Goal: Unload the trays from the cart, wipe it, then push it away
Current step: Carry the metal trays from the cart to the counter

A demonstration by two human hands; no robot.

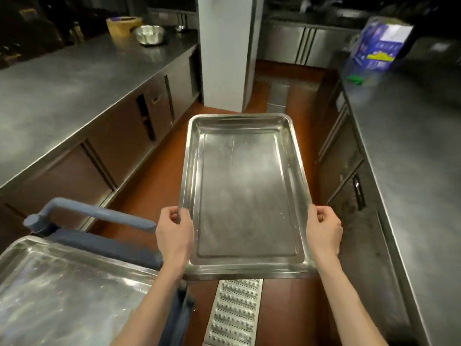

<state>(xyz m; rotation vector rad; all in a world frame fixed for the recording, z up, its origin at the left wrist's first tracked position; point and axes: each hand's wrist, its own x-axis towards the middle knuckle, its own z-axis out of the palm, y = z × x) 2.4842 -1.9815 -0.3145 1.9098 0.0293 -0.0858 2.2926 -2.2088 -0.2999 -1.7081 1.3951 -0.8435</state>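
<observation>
Both hands carry a steel tray (245, 193) over the aisle floor.
The left hand (174, 233) and right hand (324, 231) grip its long rims; the cart (99, 216), bearing a second tray (64, 290), stands at eight o'clock.

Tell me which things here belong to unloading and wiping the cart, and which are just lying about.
Part of the job: the held tray, gripped by the left hand and right hand; the tray on the cart; the cart handle.

Just lying about: the metal bowl, the blue box.
</observation>
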